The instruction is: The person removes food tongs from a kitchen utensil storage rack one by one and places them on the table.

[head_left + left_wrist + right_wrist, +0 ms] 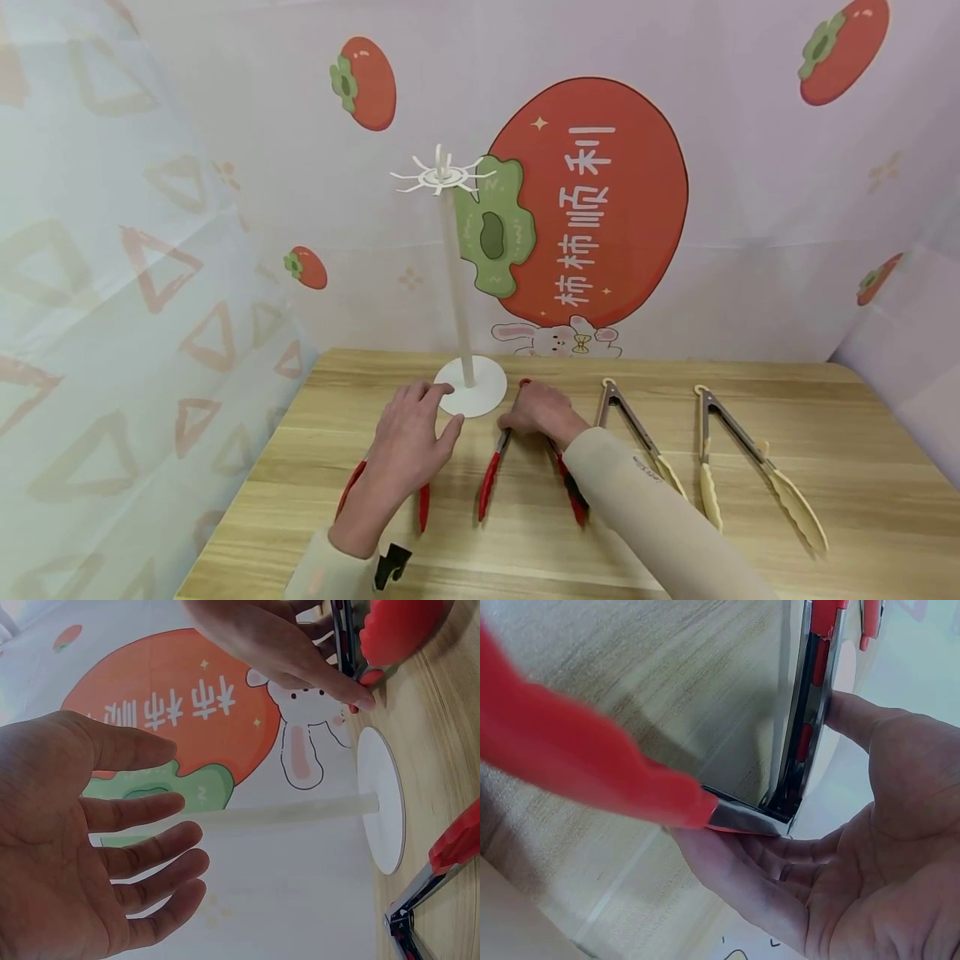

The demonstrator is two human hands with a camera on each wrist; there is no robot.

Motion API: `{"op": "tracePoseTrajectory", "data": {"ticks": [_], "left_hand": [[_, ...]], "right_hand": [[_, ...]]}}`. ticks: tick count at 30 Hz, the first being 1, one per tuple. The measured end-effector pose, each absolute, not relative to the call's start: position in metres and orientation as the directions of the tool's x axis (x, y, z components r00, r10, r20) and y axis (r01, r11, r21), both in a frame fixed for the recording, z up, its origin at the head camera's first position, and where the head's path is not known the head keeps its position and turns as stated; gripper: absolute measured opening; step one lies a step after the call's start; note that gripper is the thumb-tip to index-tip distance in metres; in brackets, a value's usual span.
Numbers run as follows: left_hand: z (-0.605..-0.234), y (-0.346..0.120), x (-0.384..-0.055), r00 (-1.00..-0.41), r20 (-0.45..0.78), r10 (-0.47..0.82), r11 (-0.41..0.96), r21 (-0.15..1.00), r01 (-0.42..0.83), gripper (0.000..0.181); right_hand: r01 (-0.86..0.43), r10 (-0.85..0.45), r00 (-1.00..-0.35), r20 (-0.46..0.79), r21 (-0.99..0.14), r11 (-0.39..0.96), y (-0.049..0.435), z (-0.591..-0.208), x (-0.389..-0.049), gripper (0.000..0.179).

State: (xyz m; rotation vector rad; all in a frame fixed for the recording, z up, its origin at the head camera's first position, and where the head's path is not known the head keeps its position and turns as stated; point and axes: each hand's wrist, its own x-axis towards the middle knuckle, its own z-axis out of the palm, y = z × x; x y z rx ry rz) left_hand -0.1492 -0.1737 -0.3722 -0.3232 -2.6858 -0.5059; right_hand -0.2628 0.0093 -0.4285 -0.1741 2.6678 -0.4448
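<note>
My right hand [545, 412] holds a pair of red-tipped metal kitchen tongs [488, 487] near the hinge end. In the right wrist view, the thumb lies along one arm of these tongs [814, 712] and the fingers are against the other. Their two arms are spread apart. My left hand [408, 442] hovers with loosely bent fingers near the base of a white stand; its palm [52, 855] holds nothing. Below it lies a second pair of red tongs [424, 507], spread on the table and partly hidden by that hand and wrist.
The white stand [457, 283] has a round base [487, 400] and a ring of hooks [442, 177] on top. Two pairs of cream-tipped tongs [645, 437] [799, 508] lie spread on the right of the wooden table [862, 442]. A printed cloth [750, 208] hangs behind.
</note>
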Motion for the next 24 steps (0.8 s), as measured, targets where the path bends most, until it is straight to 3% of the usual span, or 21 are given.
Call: {"op": "tracePoseTrajectory", "data": {"ticks": [9,16,24], "left_hand": [[-0.372,-0.171,-0.151,-0.903,0.403,0.149,0.906,0.31,0.287,0.037],[-0.373,-0.172,-0.15,-0.902,0.406,0.149,0.906,0.309,0.288,0.037],[-0.377,-0.175,-0.15,-0.896,0.419,0.149,0.907,0.303,0.293,0.035]], "right_hand": [[-0.096,-0.227,-0.904,-0.362,-0.345,0.933,0.019,-0.423,-0.259,0.05],[-0.131,-0.273,-0.906,-0.322,-0.401,0.907,0.042,-0.413,-0.252,0.042],[-0.197,-0.324,-0.918,-0.231,-0.443,0.874,0.083,-0.4,-0.228,0.059]]}}
